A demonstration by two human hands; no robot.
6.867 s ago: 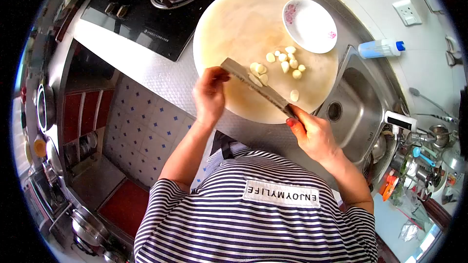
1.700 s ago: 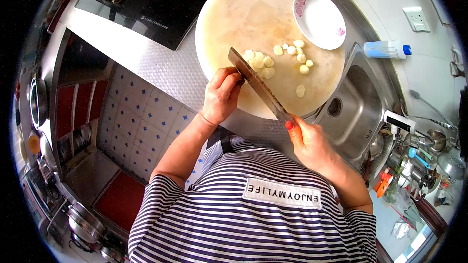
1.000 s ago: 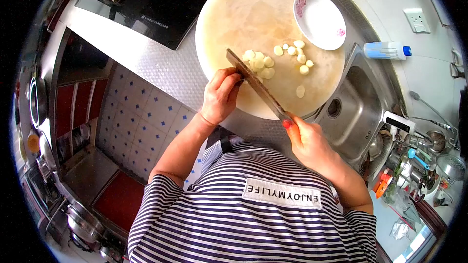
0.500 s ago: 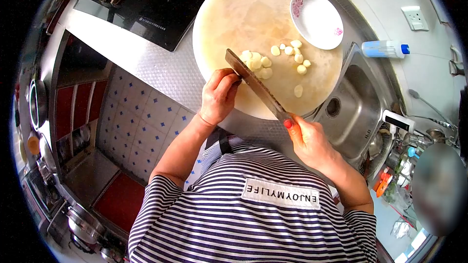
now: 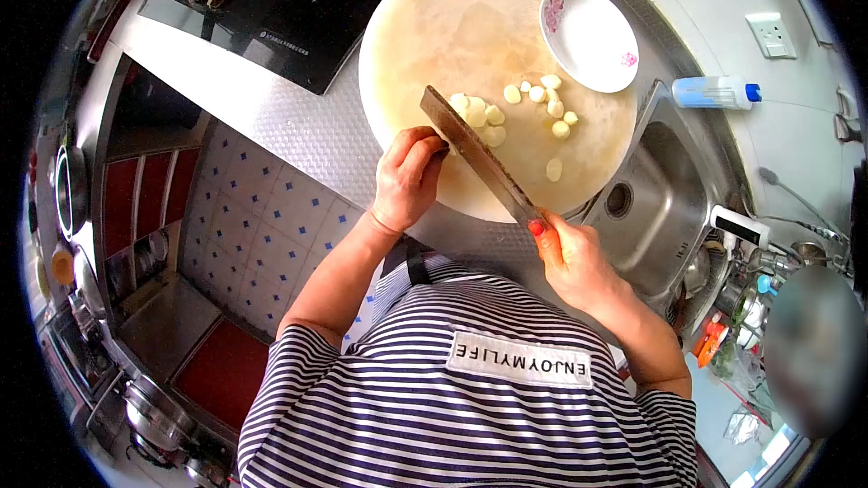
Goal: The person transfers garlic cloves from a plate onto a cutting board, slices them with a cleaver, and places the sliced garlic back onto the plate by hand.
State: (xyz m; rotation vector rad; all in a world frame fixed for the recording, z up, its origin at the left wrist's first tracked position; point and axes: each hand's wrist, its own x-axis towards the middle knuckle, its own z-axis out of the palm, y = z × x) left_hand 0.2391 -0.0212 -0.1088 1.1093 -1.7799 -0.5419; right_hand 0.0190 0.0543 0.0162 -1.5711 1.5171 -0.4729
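Observation:
My right hand (image 5: 579, 262) is wrapped round the handle of a cleaver (image 5: 479, 155), whose blade slants up and left over the round cutting board (image 5: 434, 18). Beside the blade, my left hand (image 5: 411, 172) has its fingers bent and pressed together at the board's lower left edge. What it pinches is hidden. Cut pale garlic slices (image 5: 493, 136) lie against the far side of the blade. Several whole cloves (image 5: 561, 129) are further right, with one flat piece (image 5: 554, 170) below them. A white plate with pink flowers (image 5: 589, 38) rests on the board's upper right.
A black gas stove (image 5: 289, 27) is at the upper left. The steel sink (image 5: 651, 199) lies right of the board, with a blue-capped bottle (image 5: 714, 92) above it. Utensils and an orange-handled item (image 5: 711, 343) stand at the right. A blurred patch covers the far right.
Since the earliest frame, my left hand has moved in against the blade, and the pile of slices has grown. Over the last second the blade has shifted only slightly.

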